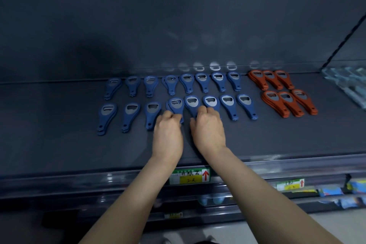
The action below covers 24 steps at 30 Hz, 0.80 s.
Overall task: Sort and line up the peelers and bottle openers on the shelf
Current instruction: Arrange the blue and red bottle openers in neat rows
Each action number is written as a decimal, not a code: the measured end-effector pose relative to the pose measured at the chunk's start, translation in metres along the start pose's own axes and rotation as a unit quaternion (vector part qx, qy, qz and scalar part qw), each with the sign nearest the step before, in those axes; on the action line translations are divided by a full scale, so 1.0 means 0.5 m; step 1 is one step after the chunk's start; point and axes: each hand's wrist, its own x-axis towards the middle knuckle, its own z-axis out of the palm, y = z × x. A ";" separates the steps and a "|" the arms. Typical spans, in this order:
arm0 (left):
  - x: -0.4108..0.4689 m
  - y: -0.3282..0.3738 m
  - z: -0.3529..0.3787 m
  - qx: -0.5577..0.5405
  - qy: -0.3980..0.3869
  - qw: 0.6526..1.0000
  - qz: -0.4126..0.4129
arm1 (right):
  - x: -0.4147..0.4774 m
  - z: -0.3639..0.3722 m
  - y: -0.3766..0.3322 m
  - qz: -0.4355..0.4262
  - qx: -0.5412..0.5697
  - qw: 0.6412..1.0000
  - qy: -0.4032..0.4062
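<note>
Sixteen stacks of blue bottle openers [129, 113] lie on the shelf [59, 144], eight in the back row and eight in the front row. To the right of the blue ones lie six stacks of red bottle openers [287, 101], three behind and three in front. How many pieces each stack holds cannot be told. Below the blue ones, two price labels [190, 176] bear red arrows.

Both forearms bare, reaching forward and converging. Wrists straight, hands side by side, close but not touching. left hand [168, 131]: palm down, knuckles up, fingers curled under at the front. right hand [209, 128]: same pose, slightly further forward, thumb tucked on the inner side. Fingertips hidden on both, so grip can't be confirmed.
</note>
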 end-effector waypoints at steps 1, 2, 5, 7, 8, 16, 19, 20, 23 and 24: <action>-0.001 0.000 -0.001 -0.001 0.002 1.000 0.005 | -0.002 -0.003 0.000 0.000 -0.006 1.000 0.001; -0.002 -0.001 -0.003 -0.007 0.003 1.000 0.009 | -0.003 -0.007 -0.001 -0.003 -0.015 1.000 0.011; -0.003 -0.011 -0.009 -0.027 0.007 1.000 0.010 | -0.003 -0.021 -0.020 -0.070 -0.014 0.995 0.075; -0.004 -0.020 -0.014 -0.035 0.011 0.999 0.001 | 0.000 -0.020 -0.037 -0.105 0.006 0.993 0.050; -0.002 -0.023 -0.016 -0.043 0.014 0.999 -0.009 | 0.001 -0.015 -0.044 -0.104 0.011 0.994 0.012; 0.016 -0.028 -0.021 -0.094 0.013 0.995 -0.019 | -0.003 0.021 -0.045 -0.098 -0.017 0.995 -0.019; 0.017 -0.033 -0.018 -0.098 0.017 0.995 -0.011 | -0.007 0.020 -0.048 -0.098 -0.020 0.995 -0.022; 0.019 -0.034 -0.018 -0.098 0.017 0.995 -0.012 | -0.009 0.021 -0.049 -0.100 -0.021 0.994 -0.022; 0.021 -0.037 -0.019 -0.098 0.012 0.995 -0.018 | -0.015 0.021 -0.053 -0.108 -0.024 0.993 -0.029; 0.021 -0.037 -0.021 -0.098 0.008 0.995 -0.017 | -0.016 0.021 -0.055 -0.108 -0.024 0.993 -0.030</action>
